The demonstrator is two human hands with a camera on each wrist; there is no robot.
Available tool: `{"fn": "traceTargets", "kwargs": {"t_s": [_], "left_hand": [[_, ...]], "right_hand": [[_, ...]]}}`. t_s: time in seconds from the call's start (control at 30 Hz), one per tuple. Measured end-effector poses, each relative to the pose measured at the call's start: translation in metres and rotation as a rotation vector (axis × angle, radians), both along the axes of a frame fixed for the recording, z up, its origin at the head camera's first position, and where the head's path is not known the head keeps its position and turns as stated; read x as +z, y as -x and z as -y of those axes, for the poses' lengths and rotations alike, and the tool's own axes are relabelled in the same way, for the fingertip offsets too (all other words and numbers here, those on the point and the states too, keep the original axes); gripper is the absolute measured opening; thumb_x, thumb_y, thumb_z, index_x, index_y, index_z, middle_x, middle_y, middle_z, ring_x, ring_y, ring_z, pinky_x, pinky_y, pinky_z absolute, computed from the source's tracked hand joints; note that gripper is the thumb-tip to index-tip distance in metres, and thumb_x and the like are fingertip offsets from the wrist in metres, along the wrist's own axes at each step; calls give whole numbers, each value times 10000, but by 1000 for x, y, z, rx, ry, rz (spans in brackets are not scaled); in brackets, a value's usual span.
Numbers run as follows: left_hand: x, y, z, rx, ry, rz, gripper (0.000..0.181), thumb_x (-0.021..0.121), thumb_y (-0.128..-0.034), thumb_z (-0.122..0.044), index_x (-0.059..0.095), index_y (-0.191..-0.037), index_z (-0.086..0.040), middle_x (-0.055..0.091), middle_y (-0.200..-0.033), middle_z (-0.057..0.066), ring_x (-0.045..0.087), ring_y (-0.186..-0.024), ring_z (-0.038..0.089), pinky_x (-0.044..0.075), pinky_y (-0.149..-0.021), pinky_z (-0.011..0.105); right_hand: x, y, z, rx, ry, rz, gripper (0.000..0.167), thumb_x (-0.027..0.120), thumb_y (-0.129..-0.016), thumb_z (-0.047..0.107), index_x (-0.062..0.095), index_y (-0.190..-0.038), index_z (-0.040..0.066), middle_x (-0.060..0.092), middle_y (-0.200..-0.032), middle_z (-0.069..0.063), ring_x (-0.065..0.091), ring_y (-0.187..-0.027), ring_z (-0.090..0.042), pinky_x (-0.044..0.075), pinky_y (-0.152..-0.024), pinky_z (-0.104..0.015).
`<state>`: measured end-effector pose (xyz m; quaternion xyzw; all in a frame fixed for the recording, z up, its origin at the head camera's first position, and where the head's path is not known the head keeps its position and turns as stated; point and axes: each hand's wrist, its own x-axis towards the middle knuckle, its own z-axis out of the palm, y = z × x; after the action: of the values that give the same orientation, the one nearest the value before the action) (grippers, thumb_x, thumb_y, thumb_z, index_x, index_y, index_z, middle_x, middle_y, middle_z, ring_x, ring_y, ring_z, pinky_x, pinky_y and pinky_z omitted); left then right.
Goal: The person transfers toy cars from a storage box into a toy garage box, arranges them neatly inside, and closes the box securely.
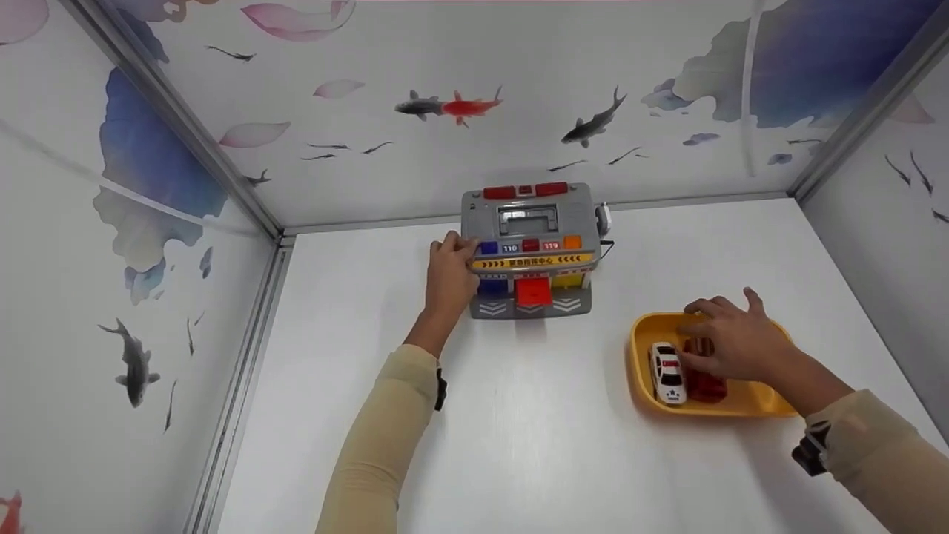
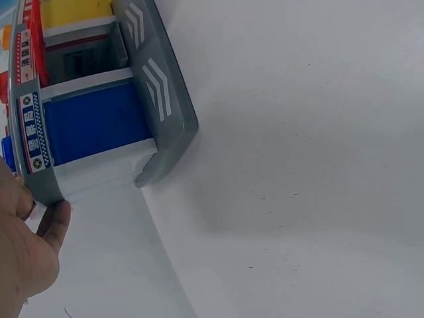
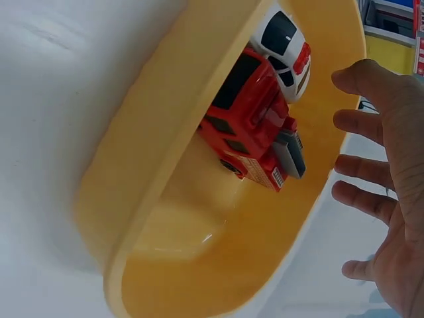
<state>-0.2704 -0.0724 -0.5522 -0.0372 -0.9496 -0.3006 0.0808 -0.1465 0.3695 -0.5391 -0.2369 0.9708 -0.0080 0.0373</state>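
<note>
A grey toy garage (image 1: 530, 233) stands against the back wall, with blue, red and yellow doors. Its red middle door (image 1: 533, 291) sticks out, raised, and the left wrist view shows the bay behind it. My left hand (image 1: 451, 274) grips the garage's left front corner between thumb and fingers. Over a yellow plastic bin (image 1: 639, 371) at the right hovers my right hand (image 1: 741, 343), fingers spread and holding nothing. Inside the bin lie a white police car (image 1: 668, 374) and, beside it, a red fire truck (image 3: 248, 119), partly hidden by that hand in the head view.
Both toys stand on a white tabletop (image 1: 519, 423). White panels with painted fish and petals enclose it at the back, left and right, joined by metal frame strips (image 1: 241, 371). A small white part (image 1: 603, 219) projects from the garage's right side.
</note>
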Motion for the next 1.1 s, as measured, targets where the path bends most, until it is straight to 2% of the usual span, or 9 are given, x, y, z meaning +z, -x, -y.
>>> {"fn": "traceTargets", "kwargs": {"t_s": [0.2, 0.43, 0.6, 0.77, 1.1], "left_hand": [[2, 2, -1, -11, 10, -18, 585, 724, -931, 105, 724, -1468, -126, 613, -1305, 48, 557, -1210, 263, 579, -1095, 362], [4, 3, 1, -6, 17, -15, 598, 724, -930, 100, 711, -1484, -126, 605, -1317, 47, 545, -1217, 262, 574, -1101, 369], [3, 1, 1, -6, 11, -13, 595, 711, -930, 105, 706, -1484, -112, 607, -1323, 48, 542, -1208, 261, 573, -1094, 368], [0, 0, 1, -2, 48, -20, 581, 712, -939, 93, 709, -1481, -117, 617, -1346, 56, 560, -1207, 264, 576, -1094, 355], [1, -1, -1, -1, 52, -19, 612, 744, -912, 92, 713, -1482, -129, 617, -1368, 54, 569, -1242, 264, 570, -1126, 356]], "right_hand": [[-1, -7, -10, 3, 3, -22, 497, 864, -920, 480, 819, -1295, 157, 640, -1476, -194, 615, -1332, -446, 291, -1117, -917], [-3, -11, -17, 13, 6, -27, 459, 885, -900, 469, 825, -1246, 175, 643, -1289, -161, 634, -1207, -413, 409, -1075, -849], [-6, -15, -17, 11, -18, 33, 548, 888, -883, 542, 802, -1293, 189, 647, -1357, -203, 623, -1251, -441, 461, -1062, -800], [-13, -21, -19, -28, -27, 118, 718, 906, -825, 629, 774, -1392, 208, 602, -1494, -239, 548, -1365, -515, 410, -1090, -846], [-22, -27, -23, -51, -11, 161, 827, 981, -733, 610, 754, -1419, 208, 597, -1493, -252, 561, -1325, -521, 420, -1079, -832]]}}
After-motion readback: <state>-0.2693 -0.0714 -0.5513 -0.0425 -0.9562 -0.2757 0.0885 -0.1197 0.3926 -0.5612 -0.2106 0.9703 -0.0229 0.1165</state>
